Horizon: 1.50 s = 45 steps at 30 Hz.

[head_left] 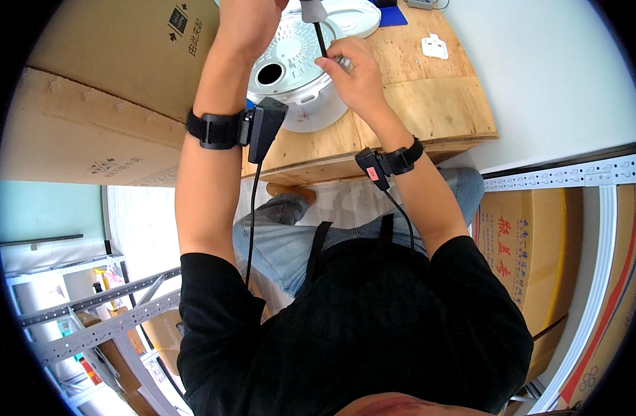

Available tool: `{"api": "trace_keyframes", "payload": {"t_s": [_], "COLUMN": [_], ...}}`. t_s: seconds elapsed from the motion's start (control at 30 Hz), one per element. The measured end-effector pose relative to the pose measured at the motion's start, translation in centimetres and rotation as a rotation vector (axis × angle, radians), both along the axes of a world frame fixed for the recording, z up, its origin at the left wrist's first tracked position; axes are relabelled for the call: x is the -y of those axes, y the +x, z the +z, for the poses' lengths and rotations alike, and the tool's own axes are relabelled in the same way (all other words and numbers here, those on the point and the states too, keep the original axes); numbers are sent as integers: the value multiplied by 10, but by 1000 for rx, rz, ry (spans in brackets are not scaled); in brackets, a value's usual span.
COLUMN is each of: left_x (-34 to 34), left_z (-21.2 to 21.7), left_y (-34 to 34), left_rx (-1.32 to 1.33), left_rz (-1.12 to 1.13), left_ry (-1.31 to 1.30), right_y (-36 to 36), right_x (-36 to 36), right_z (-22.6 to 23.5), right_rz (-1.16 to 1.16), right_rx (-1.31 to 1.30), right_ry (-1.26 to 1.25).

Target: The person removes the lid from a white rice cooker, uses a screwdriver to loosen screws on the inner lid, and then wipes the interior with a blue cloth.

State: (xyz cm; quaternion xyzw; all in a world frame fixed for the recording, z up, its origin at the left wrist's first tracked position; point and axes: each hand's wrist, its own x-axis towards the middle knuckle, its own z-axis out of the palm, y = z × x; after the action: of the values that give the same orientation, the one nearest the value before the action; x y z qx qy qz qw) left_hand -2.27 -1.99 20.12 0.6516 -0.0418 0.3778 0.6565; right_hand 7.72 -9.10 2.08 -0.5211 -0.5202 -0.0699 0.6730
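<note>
A screwdriver (314, 11) with a grey handle and black shaft slants down over a round white appliance (311, 104), which looks like a rice cooker turned over. My left hand (252, 31) is closed at the handle's upper end; most of its fingers lie beyond the upper edge of the picture. Thumb and forefinger of my right hand (358, 76) pinch around the lower end of the shaft, hiding the tip. Beneath them is the appliance's pale vented plate (293, 48), with a dark round hole at its near left.
The appliance stands on a wooden table (429, 104). Behind it lie a white lid-like part (363, 17) and a blue mat (393, 16); a small white plate (434, 46) is at right. Large cardboard boxes (103, 125) crowd the left. A metal rack (564, 171) stands at right.
</note>
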Motion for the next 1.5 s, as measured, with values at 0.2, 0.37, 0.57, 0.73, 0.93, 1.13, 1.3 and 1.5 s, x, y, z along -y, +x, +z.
{"api": "trace_keyframes", "payload": {"t_s": [0.2,0.37,0.57,0.73,0.93,1.13,1.3,1.5], "left_x": [-26,-26,-20,-36,-18,-30,-20,-14], "left_z": [-6,-11,-19,-30,-23,-31,-26,-32], "left_y": [6,17,20,19,23,29,19,24], "left_rx": [-23,24,52,81,45,91,-4,10], "left_rz": [98,395,171,-277,3,-41,61,253], "left_ry": [211,256,81,-60,-86,-250,-123,-38], "right_y": [3,-1,0,7,14,10,14,13], "right_x": [0,0,1,2,4,6,6,6], "right_z": [-1,-2,0,-1,-3,3,1,0], "right_rz": [57,42,60,137,230,187,228,249], "right_rx": [8,-4,-57,-93,-81,-56,-89,-92], "right_ry": [-6,-25,-61,-117,-176,-199,-203,-179]}}
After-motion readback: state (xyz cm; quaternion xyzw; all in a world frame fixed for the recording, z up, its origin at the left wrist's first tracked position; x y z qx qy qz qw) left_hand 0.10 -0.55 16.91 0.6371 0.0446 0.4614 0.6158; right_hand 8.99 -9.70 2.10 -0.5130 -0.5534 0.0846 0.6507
